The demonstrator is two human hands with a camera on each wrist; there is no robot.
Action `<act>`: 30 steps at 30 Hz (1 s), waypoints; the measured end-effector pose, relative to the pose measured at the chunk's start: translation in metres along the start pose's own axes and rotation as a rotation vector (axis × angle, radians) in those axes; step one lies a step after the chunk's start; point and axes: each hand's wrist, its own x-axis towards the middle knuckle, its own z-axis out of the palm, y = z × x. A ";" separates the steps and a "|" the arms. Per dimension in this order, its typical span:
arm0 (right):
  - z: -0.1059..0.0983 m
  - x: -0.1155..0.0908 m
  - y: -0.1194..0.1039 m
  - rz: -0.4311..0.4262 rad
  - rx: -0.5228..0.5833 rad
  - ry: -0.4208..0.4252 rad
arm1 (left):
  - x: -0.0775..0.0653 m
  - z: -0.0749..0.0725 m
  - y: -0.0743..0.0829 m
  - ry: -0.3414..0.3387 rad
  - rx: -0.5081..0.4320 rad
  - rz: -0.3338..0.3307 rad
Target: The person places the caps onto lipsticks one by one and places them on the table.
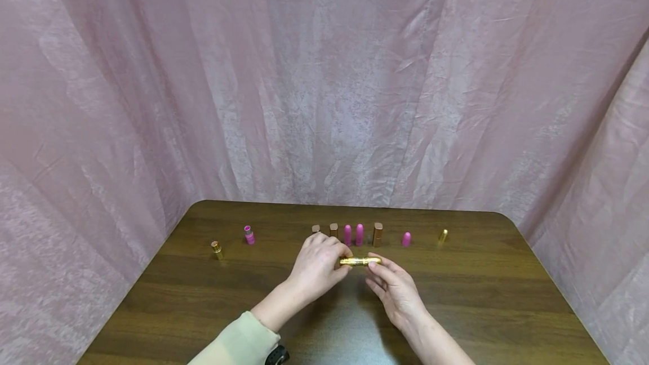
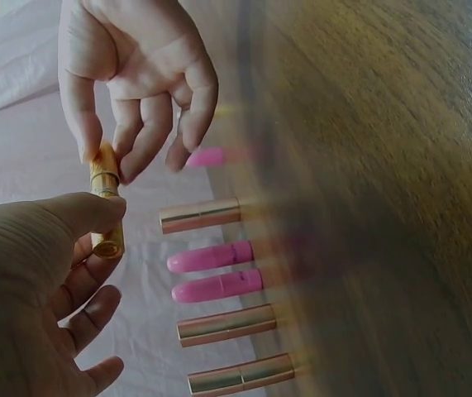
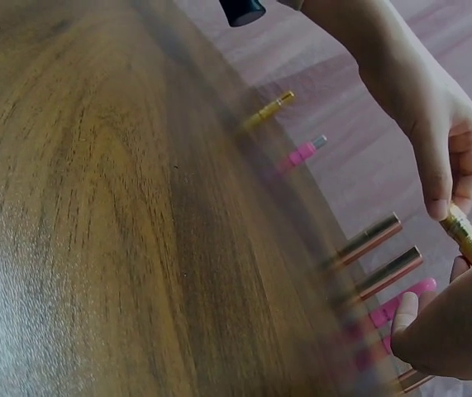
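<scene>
Both hands hold a gold lipstick tube [image 1: 359,262] level above the table. My left hand [image 1: 316,262] pinches its left end between thumb and fingers. At the rounded right end, my right hand [image 1: 399,293] pinches it with thumb and fingertips. The left wrist view shows the lipstick tube [image 2: 104,188] between the two hands, with a thin seam around it. Just beyond the hands stand two closed pink lipsticks [image 1: 359,234] and several rose-gold square tubes [image 1: 377,235]; my left hand partly covers the leftmost one.
On the left, an uncapped gold lipstick base [image 1: 217,250] and an uncapped pink base [image 1: 249,235] stand apart. A loose pink cap [image 1: 407,239] and a small gold cap [image 1: 443,235] are at the right. Pink curtains [image 1: 345,83] hang behind the wooden table [image 1: 487,297].
</scene>
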 end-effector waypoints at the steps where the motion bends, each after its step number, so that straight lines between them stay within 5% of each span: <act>1: 0.001 0.000 0.000 -0.001 0.001 -0.001 | 0.000 0.000 0.000 0.002 -0.002 0.002; 30: 0.004 -0.002 0.009 -0.024 -0.037 -0.022 | -0.003 0.004 0.008 0.026 0.006 0.039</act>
